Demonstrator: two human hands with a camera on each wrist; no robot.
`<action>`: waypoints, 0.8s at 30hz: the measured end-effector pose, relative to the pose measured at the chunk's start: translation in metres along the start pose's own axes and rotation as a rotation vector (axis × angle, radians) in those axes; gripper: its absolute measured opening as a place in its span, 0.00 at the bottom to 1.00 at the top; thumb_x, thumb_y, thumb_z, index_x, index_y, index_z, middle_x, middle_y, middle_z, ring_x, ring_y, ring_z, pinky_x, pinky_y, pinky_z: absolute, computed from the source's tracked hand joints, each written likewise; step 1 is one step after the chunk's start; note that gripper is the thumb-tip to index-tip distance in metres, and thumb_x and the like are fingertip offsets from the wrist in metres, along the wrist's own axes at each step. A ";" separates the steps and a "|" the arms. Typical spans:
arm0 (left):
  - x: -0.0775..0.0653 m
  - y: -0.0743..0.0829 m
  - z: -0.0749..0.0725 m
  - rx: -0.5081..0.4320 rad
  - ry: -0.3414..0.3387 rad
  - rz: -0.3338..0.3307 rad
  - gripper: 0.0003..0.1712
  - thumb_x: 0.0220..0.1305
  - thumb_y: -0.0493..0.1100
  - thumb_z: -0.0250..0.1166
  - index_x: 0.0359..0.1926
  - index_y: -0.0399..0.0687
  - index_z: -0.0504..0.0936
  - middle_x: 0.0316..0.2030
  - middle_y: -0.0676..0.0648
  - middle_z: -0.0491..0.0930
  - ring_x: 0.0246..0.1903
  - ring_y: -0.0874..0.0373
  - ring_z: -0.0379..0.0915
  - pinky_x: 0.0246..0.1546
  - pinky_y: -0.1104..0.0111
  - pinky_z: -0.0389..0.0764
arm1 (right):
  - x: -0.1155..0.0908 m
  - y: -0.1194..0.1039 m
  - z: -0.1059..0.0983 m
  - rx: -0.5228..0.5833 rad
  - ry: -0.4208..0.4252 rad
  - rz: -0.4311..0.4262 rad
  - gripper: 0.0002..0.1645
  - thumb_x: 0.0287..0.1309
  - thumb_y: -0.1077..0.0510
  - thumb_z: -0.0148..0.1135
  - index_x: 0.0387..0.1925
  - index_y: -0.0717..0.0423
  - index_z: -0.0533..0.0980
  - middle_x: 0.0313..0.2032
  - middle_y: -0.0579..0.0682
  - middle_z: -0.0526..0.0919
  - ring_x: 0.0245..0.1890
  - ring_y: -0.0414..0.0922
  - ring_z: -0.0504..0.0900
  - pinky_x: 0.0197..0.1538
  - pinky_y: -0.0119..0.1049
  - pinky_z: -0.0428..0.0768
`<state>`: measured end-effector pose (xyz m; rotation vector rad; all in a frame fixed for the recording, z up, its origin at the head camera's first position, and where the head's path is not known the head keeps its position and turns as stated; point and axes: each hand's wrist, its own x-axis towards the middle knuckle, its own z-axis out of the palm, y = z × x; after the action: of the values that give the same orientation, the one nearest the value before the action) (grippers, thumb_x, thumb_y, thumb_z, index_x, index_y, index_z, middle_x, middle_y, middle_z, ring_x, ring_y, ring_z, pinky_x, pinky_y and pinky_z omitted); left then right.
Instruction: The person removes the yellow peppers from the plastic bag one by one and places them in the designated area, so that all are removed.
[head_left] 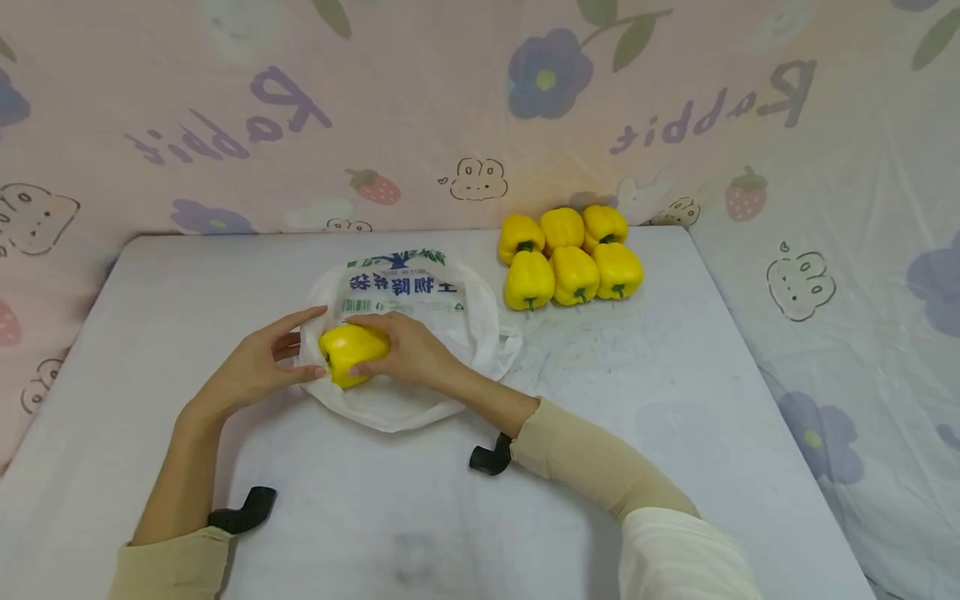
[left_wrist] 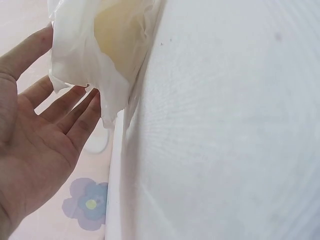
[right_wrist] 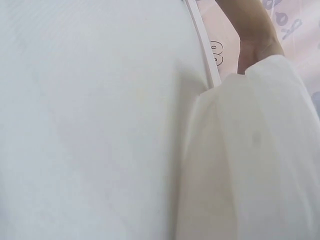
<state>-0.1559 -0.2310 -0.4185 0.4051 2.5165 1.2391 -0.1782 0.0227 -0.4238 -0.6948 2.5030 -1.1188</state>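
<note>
In the head view, my right hand [head_left: 408, 350] grips a yellow bell pepper [head_left: 352, 354] inside the mouth of a white plastic bag [head_left: 390, 417]. The pepper lies on its side, its stem end toward my left hand [head_left: 258, 362]. That left hand is at the bag's left rim, fingers spread and touching the film. From the left wrist, the same hand [left_wrist: 45, 130] shows its palm and extended fingers against the bag [left_wrist: 75, 45], and a yellow shape [left_wrist: 117, 32] shows through the plastic. In the right wrist view the bag [right_wrist: 270, 150] hides the right hand's fingers.
Several more yellow bell peppers [head_left: 573, 271] sit in two rows at the back right of the white table [head_left: 712, 417]. A patterned cloth [head_left: 420, 108] hangs behind the table. Black camera mounts [head_left: 491, 457] stick out from both forearms.
</note>
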 end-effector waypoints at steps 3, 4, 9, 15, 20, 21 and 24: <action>0.001 0.002 -0.002 0.000 -0.001 0.003 0.50 0.58 0.48 0.74 0.77 0.57 0.58 0.74 0.35 0.55 0.65 0.29 0.62 0.62 0.40 0.68 | -0.001 0.000 -0.006 -0.009 0.021 0.014 0.42 0.52 0.39 0.74 0.68 0.34 0.70 0.59 0.43 0.77 0.51 0.38 0.73 0.57 0.33 0.74; 0.001 0.003 -0.002 -0.002 -0.003 0.003 0.50 0.58 0.48 0.74 0.77 0.57 0.58 0.74 0.35 0.55 0.65 0.29 0.61 0.62 0.40 0.67 | -0.001 0.000 -0.008 -0.012 0.029 0.018 0.42 0.52 0.39 0.74 0.68 0.34 0.71 0.59 0.44 0.77 0.51 0.39 0.73 0.56 0.33 0.74; 0.000 0.004 -0.002 -0.013 0.001 -0.009 0.50 0.58 0.50 0.75 0.77 0.59 0.59 0.74 0.36 0.55 0.66 0.30 0.62 0.62 0.41 0.68 | -0.004 0.002 -0.018 0.003 0.052 0.017 0.42 0.51 0.39 0.75 0.68 0.33 0.71 0.61 0.45 0.75 0.55 0.40 0.73 0.60 0.38 0.74; 0.000 0.004 -0.001 -0.028 0.002 -0.016 0.50 0.58 0.50 0.75 0.77 0.60 0.59 0.74 0.36 0.55 0.66 0.31 0.62 0.62 0.42 0.69 | -0.011 0.005 -0.033 0.064 0.105 -0.041 0.42 0.50 0.40 0.76 0.67 0.33 0.71 0.61 0.44 0.74 0.55 0.41 0.72 0.60 0.39 0.73; 0.000 0.003 -0.001 -0.025 -0.003 -0.024 0.51 0.57 0.50 0.75 0.77 0.59 0.58 0.74 0.35 0.55 0.66 0.31 0.62 0.62 0.41 0.69 | -0.020 0.005 -0.046 0.174 0.148 -0.076 0.40 0.50 0.44 0.77 0.66 0.34 0.72 0.60 0.42 0.73 0.56 0.41 0.71 0.58 0.39 0.74; 0.000 0.002 -0.001 -0.025 -0.007 -0.024 0.51 0.57 0.49 0.75 0.77 0.59 0.58 0.74 0.35 0.54 0.66 0.30 0.62 0.62 0.41 0.68 | -0.021 0.005 -0.049 0.195 0.154 -0.083 0.40 0.50 0.44 0.77 0.66 0.34 0.73 0.60 0.41 0.72 0.57 0.41 0.70 0.59 0.39 0.74; 0.001 0.002 0.000 -0.024 -0.008 -0.027 0.52 0.57 0.49 0.75 0.77 0.59 0.57 0.74 0.34 0.53 0.66 0.30 0.61 0.62 0.40 0.68 | -0.027 0.004 -0.056 0.251 0.177 -0.092 0.39 0.51 0.47 0.77 0.65 0.35 0.73 0.62 0.38 0.70 0.60 0.41 0.68 0.62 0.42 0.71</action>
<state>-0.1567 -0.2299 -0.4168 0.3687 2.4897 1.2533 -0.1830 0.0736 -0.3885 -0.6713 2.4296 -1.5565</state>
